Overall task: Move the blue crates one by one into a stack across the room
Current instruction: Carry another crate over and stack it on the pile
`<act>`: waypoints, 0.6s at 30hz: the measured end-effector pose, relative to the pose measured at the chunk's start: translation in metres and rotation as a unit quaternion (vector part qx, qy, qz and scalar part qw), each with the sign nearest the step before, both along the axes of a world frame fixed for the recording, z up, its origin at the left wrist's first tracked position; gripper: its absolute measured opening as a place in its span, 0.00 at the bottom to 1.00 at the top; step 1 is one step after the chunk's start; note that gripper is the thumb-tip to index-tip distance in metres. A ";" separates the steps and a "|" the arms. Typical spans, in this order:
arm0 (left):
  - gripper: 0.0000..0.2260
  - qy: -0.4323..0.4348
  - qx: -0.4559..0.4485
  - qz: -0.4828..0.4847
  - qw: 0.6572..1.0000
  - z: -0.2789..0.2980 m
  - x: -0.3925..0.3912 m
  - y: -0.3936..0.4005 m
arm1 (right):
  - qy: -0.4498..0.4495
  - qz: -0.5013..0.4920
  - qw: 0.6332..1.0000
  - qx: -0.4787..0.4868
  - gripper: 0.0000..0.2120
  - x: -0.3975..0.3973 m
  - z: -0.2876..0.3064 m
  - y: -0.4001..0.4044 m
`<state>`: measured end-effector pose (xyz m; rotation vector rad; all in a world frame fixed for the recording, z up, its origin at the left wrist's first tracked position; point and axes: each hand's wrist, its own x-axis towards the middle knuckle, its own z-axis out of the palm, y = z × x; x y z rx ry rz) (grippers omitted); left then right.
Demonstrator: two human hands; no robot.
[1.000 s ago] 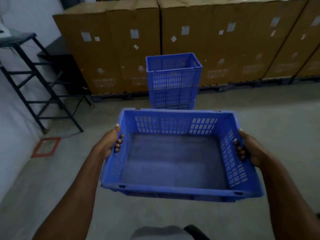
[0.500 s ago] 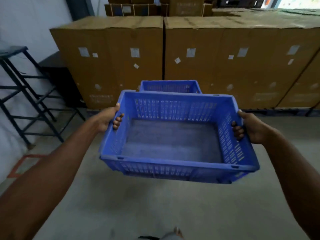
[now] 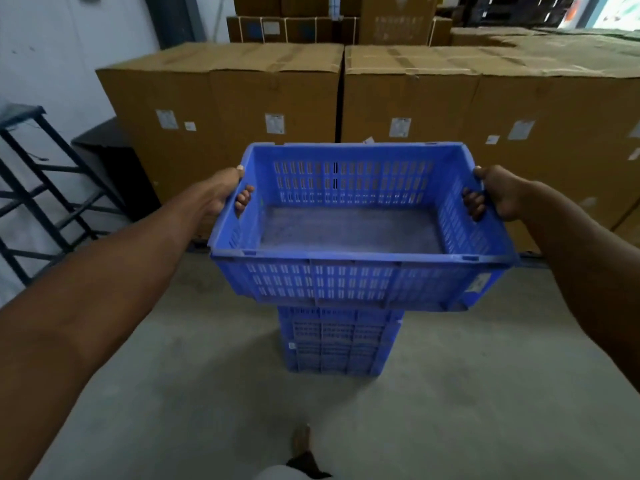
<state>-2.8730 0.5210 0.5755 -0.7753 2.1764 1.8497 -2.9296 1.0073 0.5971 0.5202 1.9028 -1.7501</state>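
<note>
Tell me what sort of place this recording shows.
Probably a warehouse or storeroom: tall cardboard cartons with labels line the back, more boxes stand behind them, blue crates are stacked on a bare concrete floor.

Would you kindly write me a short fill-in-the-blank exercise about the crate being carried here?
1. The carried crate is held by ____ hands, the left hand and right hand.
2. Inside, the carried crate is ____.
3. The stack of crates stands on the ____.
4. Behind the stack stand large ____ boxes.

Missing words: two; empty; floor; cardboard
</note>
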 end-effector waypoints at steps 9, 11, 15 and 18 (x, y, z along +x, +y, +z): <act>0.24 -0.009 -0.003 -0.013 1.000 -0.004 -0.154 -0.036 | 0.005 -0.026 1.000 -0.001 0.24 -0.134 -0.011 -0.035; 0.24 -0.015 -0.010 -0.019 1.000 -0.009 -0.179 -0.040 | -0.003 -0.033 0.999 0.002 0.24 -0.154 -0.018 -0.039; 0.25 -0.019 -0.017 -0.017 1.000 -0.022 -0.215 -0.047 | -0.020 -0.034 0.999 0.008 0.24 -0.185 -0.031 -0.045; 0.26 -0.027 -0.016 -0.015 0.999 -0.035 -0.234 -0.049 | -0.023 -0.030 0.999 0.009 0.23 -0.207 -0.034 -0.047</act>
